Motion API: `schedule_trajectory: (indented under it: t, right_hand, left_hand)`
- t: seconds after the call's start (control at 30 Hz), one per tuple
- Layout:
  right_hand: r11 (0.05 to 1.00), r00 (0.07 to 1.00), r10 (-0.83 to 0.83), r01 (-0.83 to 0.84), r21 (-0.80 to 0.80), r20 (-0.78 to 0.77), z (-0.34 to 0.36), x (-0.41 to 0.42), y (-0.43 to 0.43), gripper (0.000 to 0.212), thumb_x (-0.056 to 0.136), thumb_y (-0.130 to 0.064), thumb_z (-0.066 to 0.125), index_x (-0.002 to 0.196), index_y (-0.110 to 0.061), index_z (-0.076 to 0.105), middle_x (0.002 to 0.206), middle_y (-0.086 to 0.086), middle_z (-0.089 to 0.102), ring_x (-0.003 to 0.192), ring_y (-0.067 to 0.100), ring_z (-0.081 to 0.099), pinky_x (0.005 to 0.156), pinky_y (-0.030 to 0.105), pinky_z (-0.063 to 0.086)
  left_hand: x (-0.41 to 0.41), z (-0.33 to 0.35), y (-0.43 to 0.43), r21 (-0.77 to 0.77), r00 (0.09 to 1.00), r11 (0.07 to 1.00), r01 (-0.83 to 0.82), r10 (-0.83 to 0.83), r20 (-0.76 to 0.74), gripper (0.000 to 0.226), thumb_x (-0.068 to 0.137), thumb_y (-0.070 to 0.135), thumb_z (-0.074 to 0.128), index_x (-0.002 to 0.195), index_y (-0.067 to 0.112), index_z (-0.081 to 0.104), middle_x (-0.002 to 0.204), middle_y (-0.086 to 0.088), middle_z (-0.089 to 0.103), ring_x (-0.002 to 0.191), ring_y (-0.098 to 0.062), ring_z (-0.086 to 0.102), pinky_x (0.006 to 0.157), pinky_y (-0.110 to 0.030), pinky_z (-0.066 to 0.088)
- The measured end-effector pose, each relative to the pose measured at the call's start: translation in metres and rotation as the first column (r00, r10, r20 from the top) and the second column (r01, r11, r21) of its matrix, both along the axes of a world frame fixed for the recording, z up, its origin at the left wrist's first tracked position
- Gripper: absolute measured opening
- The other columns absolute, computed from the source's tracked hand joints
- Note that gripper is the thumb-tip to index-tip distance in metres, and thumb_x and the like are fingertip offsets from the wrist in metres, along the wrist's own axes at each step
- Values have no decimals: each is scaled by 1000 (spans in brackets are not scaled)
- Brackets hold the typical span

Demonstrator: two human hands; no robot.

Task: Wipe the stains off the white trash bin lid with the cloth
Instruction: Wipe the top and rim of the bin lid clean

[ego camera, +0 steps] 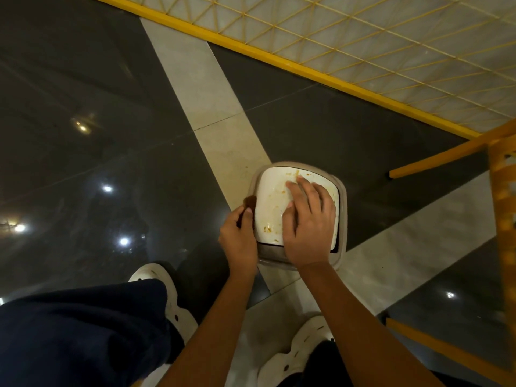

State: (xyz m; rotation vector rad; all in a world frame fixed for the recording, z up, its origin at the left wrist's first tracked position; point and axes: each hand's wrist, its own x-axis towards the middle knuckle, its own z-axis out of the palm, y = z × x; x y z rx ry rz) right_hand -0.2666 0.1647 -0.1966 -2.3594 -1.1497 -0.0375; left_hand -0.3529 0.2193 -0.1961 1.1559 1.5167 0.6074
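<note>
Head view: square white plastic trash bin lid (272, 203), stained orange, on small bin at centre floor. Right hand (308, 222) spread flat, steadying. Left hand (240, 237) pinching soft brown cloth (249, 203) at left edge. Probably light, slick; best braced from above.

The square white plastic trash bin lid (272, 202) is speckled with orange-brown stains. The glossy dark grey tiled floor (97, 107) is crossed by pale cream bands, and a yellow lattice-patterned panel (391, 37) is seen beyond.

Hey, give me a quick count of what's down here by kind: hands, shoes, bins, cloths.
Hands: 2, left hand and right hand
White shoes: 2
Trash bin: 1, with a stained white lid
Brown cloth: 1
Total: 6
</note>
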Motion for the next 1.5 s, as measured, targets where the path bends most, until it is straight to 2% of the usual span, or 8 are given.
schedule_trajectory:
  t: [0.27, 0.47, 0.7, 0.87, 1.1, 1.27, 1.43, 1.5]
  right_hand:
    - [1000, 1000, -10, 10, 0, 3, -2, 1, 0, 41, 91, -31, 37, 125, -16, 55, 133, 6, 54, 122, 30, 48, 100, 51, 39]
    - [1000, 1000, -14, 14, -1, 16, -1, 1, 1, 42, 91, -32, 37, 125, -16, 57, 132, 6, 55, 121, 30, 49, 100, 50, 40]
    - [1000, 1000, -10, 10, 7, 15, -3, 0, 1, 42, 91, -32, 37, 125, -16, 57, 132, 6, 55, 121, 30, 49, 100, 49, 40]
    - [1000, 1000, -11, 11, 14, 24, -3, 1, 1, 41, 91, -31, 39, 125, -16, 57, 132, 6, 55, 121, 30, 49, 100, 49, 40]
    - [1000, 1000, -7, 7, 8, 8, -2, 1, 1, 42, 91, -32, 37, 125, -16, 56, 133, 6, 55, 122, 30, 47, 100, 50, 40]
    - [1000, 1000, -11, 11, 7, 16, -3, 1, 1, 42, 91, -32, 37, 125, -16, 57, 132, 6, 55, 121, 30, 49, 99, 50, 41]
    - [1000, 1000, -8, 8, 6, 12, -2, 1, 1, 42, 91, -32, 37, 125, -16, 56, 133, 6, 55, 121, 30, 48, 100, 49, 40]
    - [1000, 1000, -6, 5, 17, 5, 0, 0, 0, 43, 92, -32, 35, 125, -15, 58, 132, 6, 55, 121, 30, 48, 100, 48, 39]
  left_hand:
    - [-9, 11, -16, 65, 998, 998, 17, -21, 59, 20, 91, 19, 53, 109, 15, 61, 104, 3, 62, 95, -9, 59, 84, -25, 50]
    - [5, 5, 12, -15, 998, 998, 62, -62, -26, 23, 92, 18, 52, 111, 11, 63, 105, -4, 64, 92, -11, 58, 85, -26, 47]
    - [-9, 13, -17, 73, 1000, 997, 18, -19, 22, 23, 91, 18, 53, 112, 13, 61, 103, 4, 61, 95, -8, 58, 82, -20, 48]
    - [2, 5, 5, -31, 999, 999, 27, -28, -22, 24, 92, 19, 52, 111, 11, 63, 108, -5, 65, 99, -17, 60, 91, -38, 50]
    - [-11, 16, -22, 89, 999, 996, 30, -33, 37, 23, 90, 19, 54, 112, 15, 61, 108, 4, 61, 98, -7, 58, 86, -24, 49]
    - [-2, 3, 0, -58, 1000, 998, 4, -5, -19, 23, 91, 20, 53, 111, 13, 63, 103, 0, 64, 95, -15, 60, 90, -41, 51]
    - [-15, 16, -30, 22, 999, 1000, -20, 19, 51, 22, 90, 18, 55, 111, 17, 61, 96, 12, 61, 91, 0, 58, 80, -22, 49]
    - [-16, 12, -28, 12, 999, 1000, -26, 26, 32, 23, 90, 17, 54, 111, 14, 62, 97, 9, 62, 91, -3, 59, 81, -23, 50]
